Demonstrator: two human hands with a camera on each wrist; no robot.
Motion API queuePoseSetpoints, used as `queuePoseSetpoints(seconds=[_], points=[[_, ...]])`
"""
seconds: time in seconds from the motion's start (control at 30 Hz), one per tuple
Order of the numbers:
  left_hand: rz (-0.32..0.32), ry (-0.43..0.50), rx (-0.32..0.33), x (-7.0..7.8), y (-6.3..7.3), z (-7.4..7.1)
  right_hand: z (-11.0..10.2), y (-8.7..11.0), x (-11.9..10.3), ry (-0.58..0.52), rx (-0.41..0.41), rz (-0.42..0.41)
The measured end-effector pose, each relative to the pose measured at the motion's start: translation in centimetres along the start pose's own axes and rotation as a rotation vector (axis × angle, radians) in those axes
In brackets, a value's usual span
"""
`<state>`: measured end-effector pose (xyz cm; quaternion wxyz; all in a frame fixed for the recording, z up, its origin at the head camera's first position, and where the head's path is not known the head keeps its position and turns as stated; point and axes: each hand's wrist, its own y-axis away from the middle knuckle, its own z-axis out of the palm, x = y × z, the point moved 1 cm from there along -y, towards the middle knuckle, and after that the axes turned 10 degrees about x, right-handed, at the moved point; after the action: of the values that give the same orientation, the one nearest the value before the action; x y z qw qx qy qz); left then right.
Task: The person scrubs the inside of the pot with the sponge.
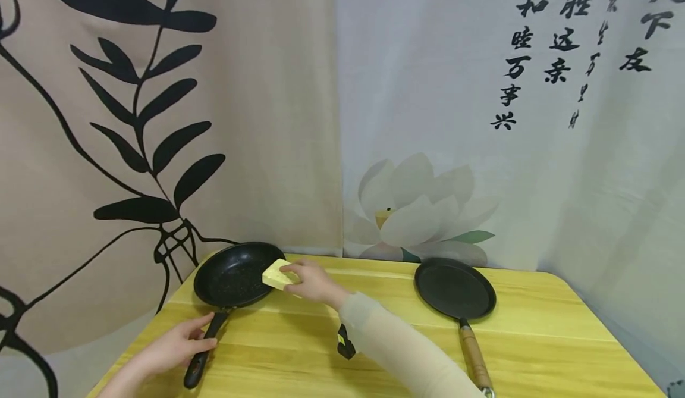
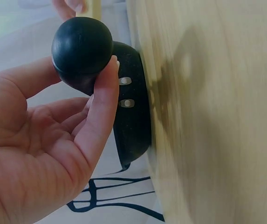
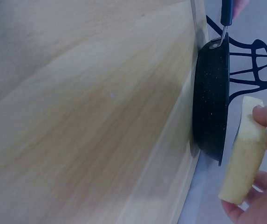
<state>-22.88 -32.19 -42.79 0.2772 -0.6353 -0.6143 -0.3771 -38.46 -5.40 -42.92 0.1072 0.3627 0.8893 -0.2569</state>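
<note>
A deep black frying pan point(image 1: 235, 276) sits at the table's far left, its handle point(image 1: 206, 350) pointing toward me. My left hand point(image 1: 179, 344) holds that handle between thumb and fingers; in the left wrist view the rounded handle end point(image 2: 82, 46) lies between them. A pale yellow sponge point(image 1: 277, 275) is pinched in my right hand point(image 1: 316, 282), over the pan's right rim. From the right wrist, the sponge point(image 3: 245, 154) appears tilted beside the pan's open side point(image 3: 211, 98). Whether it touches the pan I cannot tell.
On the right of the wooden table point(image 1: 299, 350) lies a flat black pan point(image 1: 456, 288) with a wooden handle point(image 1: 473, 353) toward me. Printed curtains point(image 1: 278, 88) hang behind the table's far edge and along its sides.
</note>
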Motion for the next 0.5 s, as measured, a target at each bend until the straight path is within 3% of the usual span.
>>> queuePoseSetpoints(seconds=[0.2, 0.5], points=[[-0.011, 0.023, -0.022, -0.1, 0.0, 0.5, 0.3, 0.1, -0.5, 0.025, -0.009, -0.001], [0.028, 0.045, -0.027, 0.5, 0.1, 1.1, 0.2, 0.4, -0.5, 0.027, -0.018, 0.034]])
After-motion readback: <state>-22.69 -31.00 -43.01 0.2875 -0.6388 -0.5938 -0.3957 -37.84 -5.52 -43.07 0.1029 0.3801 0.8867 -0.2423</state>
